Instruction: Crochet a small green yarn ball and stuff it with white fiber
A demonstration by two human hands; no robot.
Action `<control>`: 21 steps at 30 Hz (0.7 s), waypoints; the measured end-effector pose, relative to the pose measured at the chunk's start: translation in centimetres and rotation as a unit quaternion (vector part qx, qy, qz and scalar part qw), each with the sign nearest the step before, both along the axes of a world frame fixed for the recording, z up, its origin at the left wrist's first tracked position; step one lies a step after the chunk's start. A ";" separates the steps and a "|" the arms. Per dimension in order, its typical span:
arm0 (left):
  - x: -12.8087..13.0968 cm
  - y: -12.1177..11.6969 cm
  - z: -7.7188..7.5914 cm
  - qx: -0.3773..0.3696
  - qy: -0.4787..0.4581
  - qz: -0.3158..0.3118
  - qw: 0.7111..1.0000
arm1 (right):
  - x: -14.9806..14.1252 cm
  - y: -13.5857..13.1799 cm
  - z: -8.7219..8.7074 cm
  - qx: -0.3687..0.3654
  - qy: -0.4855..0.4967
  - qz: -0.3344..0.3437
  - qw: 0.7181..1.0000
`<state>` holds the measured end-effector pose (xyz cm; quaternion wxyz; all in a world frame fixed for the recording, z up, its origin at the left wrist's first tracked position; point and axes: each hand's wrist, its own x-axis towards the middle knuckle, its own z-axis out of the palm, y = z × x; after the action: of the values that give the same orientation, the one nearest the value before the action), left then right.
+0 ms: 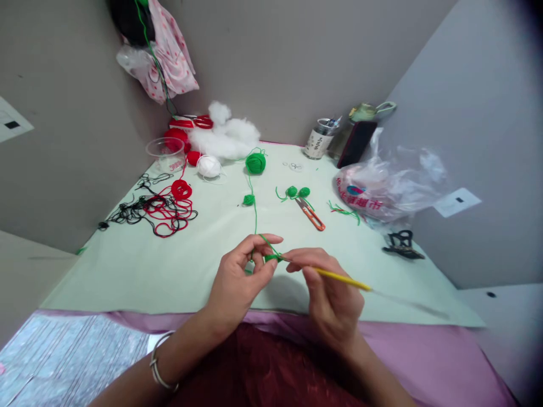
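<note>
Between thumb and fingers, my left hand point(244, 277) pinches a small green crochet piece point(272, 258), with a strand of green yarn point(255, 217) running over its index finger. My right hand point(328, 285) is closed round a crochet hook point(343, 278) with a yellow handle and a thin metal shaft. The hook's tip meets the piece near my left fingertips; the exact stitch is too small to make out. The yarn leads up the table toward a small green bundle point(249, 200) and a green yarn ball point(255, 163).
Orange thread snips point(311, 215) lie beside two small green balls point(297, 192). Tangled black yarn point(127, 209) and red yarn point(181, 190) spread at left, near white stuffing point(227, 135) and a clear cup point(165, 152). At right are a plastic bag point(386, 186), a phone point(357, 144) and a pen can point(321, 138).
</note>
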<state>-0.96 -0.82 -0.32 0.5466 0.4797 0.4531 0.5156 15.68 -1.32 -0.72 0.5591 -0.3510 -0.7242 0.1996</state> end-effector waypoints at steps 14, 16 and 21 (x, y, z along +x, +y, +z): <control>-0.3 0.8 0.4 -0.141 -0.242 -0.079 0.957 | -0.4 0.6 -0.4 -0.074 0.151 -0.003 0.986; 0.0 0.6 0.2 -0.117 -0.222 -0.081 0.965 | -0.6 0.7 -0.3 -0.088 0.142 0.007 0.986; 0.8 0.3 -0.2 -0.085 -0.203 -0.032 0.975 | -1.0 0.3 -1.0 0.012 0.019 -0.050 0.998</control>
<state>-0.20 -0.54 -0.53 0.6824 0.3309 0.3588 0.5441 14.68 -1.00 -1.69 0.5860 -0.3765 -0.6973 0.1689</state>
